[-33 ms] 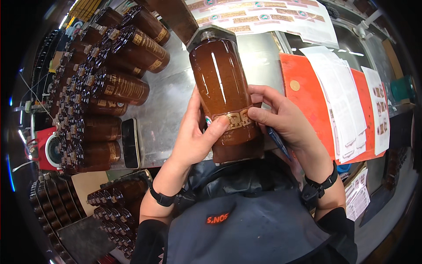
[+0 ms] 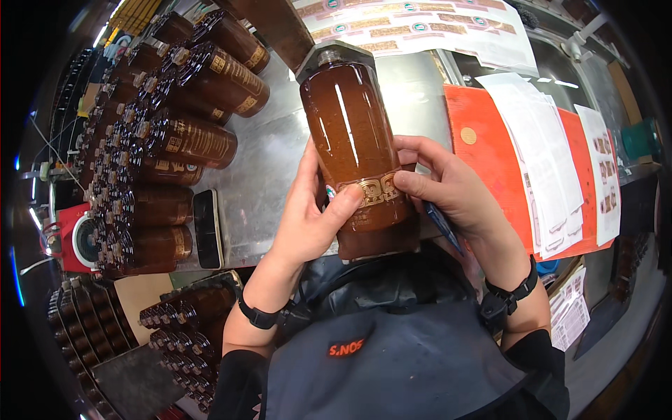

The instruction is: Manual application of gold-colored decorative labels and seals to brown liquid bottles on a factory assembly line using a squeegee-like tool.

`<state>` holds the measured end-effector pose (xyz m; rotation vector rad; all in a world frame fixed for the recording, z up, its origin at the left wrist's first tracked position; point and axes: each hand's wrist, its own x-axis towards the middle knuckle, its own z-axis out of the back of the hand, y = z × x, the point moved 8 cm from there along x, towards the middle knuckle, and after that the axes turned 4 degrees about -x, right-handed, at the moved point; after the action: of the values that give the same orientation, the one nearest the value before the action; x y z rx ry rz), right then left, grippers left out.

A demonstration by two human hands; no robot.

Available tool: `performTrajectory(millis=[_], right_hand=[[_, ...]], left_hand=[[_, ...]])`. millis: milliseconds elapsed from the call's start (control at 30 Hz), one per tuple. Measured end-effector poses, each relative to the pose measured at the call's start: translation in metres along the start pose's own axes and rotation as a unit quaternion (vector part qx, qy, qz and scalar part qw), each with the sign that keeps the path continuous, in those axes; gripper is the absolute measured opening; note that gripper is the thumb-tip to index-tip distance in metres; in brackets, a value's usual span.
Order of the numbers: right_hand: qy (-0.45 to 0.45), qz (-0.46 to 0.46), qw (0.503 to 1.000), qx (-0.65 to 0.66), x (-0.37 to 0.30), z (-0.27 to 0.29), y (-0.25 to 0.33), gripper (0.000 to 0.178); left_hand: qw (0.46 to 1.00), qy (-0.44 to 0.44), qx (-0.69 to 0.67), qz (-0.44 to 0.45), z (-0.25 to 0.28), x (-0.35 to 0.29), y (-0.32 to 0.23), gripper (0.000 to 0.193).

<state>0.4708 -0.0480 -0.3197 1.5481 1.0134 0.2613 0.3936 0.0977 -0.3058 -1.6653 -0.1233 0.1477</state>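
Note:
A glossy brown bottle [image 2: 350, 119] lies in front of me, its neck toward the far side against a dark angular holder [image 2: 334, 50]. A gold-patterned band label [image 2: 378, 193] runs around its lower part. My left hand [image 2: 311, 206] grips the bottle's left side, thumb pressed on the label. On the right side my right hand [image 2: 448, 185] holds the bottle, its thumb at the label's right end and the other fingers partly hidden behind. A slim dark-blue tool [image 2: 444, 227] sticks out below my right hand; its kind is unclear.
Many brown bottles [image 2: 203, 140] crowd the metal table's left side, beside a phone [image 2: 207, 227]. More bottles [image 2: 185, 343] stand lower left. Label sheets [image 2: 413, 28] lie at the back. To the right, white papers [image 2: 539, 168] cover part of a red-orange board [image 2: 483, 140].

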Motion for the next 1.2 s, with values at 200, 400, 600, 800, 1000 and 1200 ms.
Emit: performTrajectory(millis=[200,400,600,800,1000,1200], right_hand=[[0.005,0.011,1.0,0.009,0.003,0.004,-0.002,0.052],[0.022,-0.029,0.996,0.081,0.002,0.012,-0.004,0.044],[-0.107,0.055,0.976,0.182,-0.002,0.074,0.002,0.04],[-0.043,0.139,0.985,0.088,-0.012,0.013,0.045,0.04],[-0.008,0.029,0.999,-0.043,-0.004,0.031,0.015,0.034],[-0.016,0.121,0.992,-0.028,-0.017,0.007,0.043,0.027]], left_hand=[[1.0,0.007,0.009,-0.004,0.003,0.003,0.003,0.082],[1.0,0.008,0.001,0.019,0.004,0.003,0.002,0.08],[0.989,0.013,0.135,-0.063,0.011,-0.001,-0.007,0.116],[0.943,-0.009,0.326,-0.072,-0.004,-0.001,-0.026,0.14],[0.959,0.017,0.279,-0.046,0.006,0.0,-0.011,0.134],[0.968,0.021,0.247,-0.027,0.01,0.001,-0.006,0.134]])
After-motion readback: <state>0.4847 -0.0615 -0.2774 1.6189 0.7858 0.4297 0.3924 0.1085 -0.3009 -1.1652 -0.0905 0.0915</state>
